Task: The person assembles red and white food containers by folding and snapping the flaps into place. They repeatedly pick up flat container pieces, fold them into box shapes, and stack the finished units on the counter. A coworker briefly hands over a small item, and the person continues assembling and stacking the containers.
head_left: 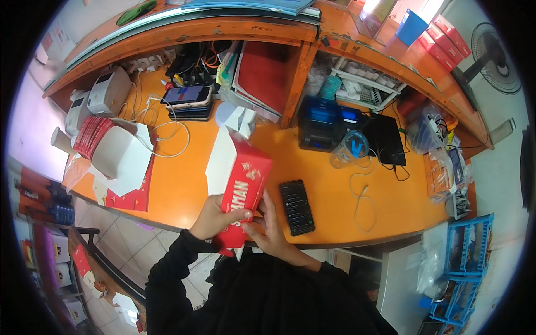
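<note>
While gripping the red-and-white carton (246,173) above the near edge of the orange table (329,192), wrapping the left hand (207,219) around the seven o'clock side and laying the thumb across the printed face; bracing the right hand (272,231) against the five o'clock side, curling fingers (268,206) along the edge and so grasping the same carton with both hands, though hiding some fingertips from view. Tilting the white panel (219,159) toward eleven o'clock and poking the lower end out at six o'clock, past the table edge. Apparently working on the shaping step, squaring the walls. Probably calling next for tucking in the end flaps while supporting the sides, pressing lightly to avoid creasing. Facing a dark phone (297,207) lying at four o'clock, near the right hand, and red-and-white cardboard pieces (92,137) resting well apart, toward ten o'clock.
</note>
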A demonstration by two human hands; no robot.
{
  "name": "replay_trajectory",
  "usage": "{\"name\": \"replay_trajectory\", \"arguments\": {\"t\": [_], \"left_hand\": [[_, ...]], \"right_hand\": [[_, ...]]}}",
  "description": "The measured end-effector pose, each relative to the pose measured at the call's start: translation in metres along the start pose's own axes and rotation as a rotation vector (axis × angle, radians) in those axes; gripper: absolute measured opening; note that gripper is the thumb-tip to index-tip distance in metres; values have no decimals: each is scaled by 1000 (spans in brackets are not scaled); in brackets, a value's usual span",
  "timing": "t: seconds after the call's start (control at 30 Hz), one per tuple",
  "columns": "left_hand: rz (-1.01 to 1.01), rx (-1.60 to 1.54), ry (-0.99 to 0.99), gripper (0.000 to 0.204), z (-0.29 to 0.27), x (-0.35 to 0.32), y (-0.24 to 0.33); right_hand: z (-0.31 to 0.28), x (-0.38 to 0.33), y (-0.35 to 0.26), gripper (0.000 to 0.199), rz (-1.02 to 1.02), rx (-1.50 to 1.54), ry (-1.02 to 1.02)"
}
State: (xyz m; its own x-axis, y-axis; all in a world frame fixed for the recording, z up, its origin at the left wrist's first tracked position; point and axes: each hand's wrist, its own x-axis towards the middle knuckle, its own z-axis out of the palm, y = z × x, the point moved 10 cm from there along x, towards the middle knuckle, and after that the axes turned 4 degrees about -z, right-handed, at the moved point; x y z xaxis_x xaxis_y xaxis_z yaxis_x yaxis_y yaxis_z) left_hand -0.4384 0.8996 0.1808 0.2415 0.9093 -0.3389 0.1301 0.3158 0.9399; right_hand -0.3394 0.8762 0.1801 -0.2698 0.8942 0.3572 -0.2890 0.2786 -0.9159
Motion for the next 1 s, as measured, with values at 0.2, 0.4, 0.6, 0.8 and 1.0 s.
{"name": "replay_trajectory", "arguments": {"t": [0.2, 0.4, 0.6, 0.8, 1.0], "left_hand": [[106, -205, -51, 17, 10, 19, 20], [203, -270, 189, 22, -19, 13, 39], [98, -964, 132, 27, -61, 21, 45], [507, -792, -302, 76, -11, -22, 78], [680, -261, 96, 78, -17, -52, 80]], "right_hand": [[-2, 23, -12, 78, 0, -37, 32], [-4, 29, -20, 77, -33, -138, -114], [23, 11, -70, 67, -515, -399, -407], [17, 32, -91, 50, -673, -665, -17], [57, 55, -85, 38, -480, -780, -407]]}}
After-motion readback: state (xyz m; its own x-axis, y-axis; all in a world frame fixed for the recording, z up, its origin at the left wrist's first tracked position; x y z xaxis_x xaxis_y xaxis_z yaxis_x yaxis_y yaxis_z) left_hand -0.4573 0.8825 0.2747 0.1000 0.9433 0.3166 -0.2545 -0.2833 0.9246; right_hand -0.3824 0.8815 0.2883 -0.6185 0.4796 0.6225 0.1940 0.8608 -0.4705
